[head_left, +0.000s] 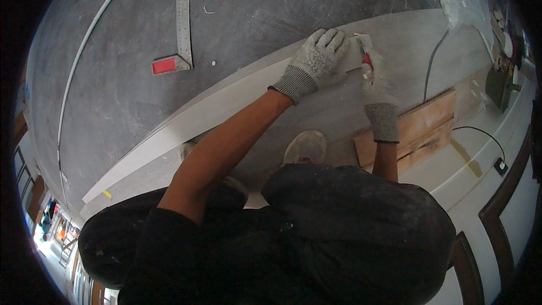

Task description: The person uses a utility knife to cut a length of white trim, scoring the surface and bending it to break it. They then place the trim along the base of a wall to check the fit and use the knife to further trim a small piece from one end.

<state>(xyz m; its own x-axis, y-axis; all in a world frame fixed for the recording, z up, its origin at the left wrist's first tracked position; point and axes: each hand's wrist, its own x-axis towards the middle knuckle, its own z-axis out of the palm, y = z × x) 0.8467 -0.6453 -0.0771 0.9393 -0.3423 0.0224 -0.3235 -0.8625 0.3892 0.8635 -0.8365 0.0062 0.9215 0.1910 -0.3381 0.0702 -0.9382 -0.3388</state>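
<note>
Loosely apart, knit-gloved left fingers (332,39) touch a long strip (226,99); right fingers (377,73) clamp a red tool (366,58).

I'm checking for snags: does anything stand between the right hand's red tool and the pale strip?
Nothing visible does. The red tool in the right hand is at the right end of the pale strip; the left hand rests on the strip, left of the tool.

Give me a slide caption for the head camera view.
Gloved left hand resting on a pale strip, right hand holding a red tool, a square lying on the grey floor.
</note>
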